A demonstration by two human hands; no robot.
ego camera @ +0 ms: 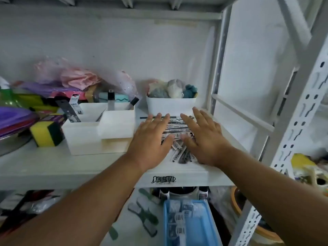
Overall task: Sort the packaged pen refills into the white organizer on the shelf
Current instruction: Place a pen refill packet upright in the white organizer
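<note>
On a white shelf, both hands lie flat with fingers straight over a loose pile of packaged pen refills, the left hand on its left edge and the right hand on its right, neither gripping a packet. The white organizer stands just left of the pile, a few packets upright in its far compartments. Most of the sorting appears undone, with the bulk of the refills outside it.

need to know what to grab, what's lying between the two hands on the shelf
In the head view, a pile of packaged pen refills lies between the left hand and the right hand, partly under both.
</note>
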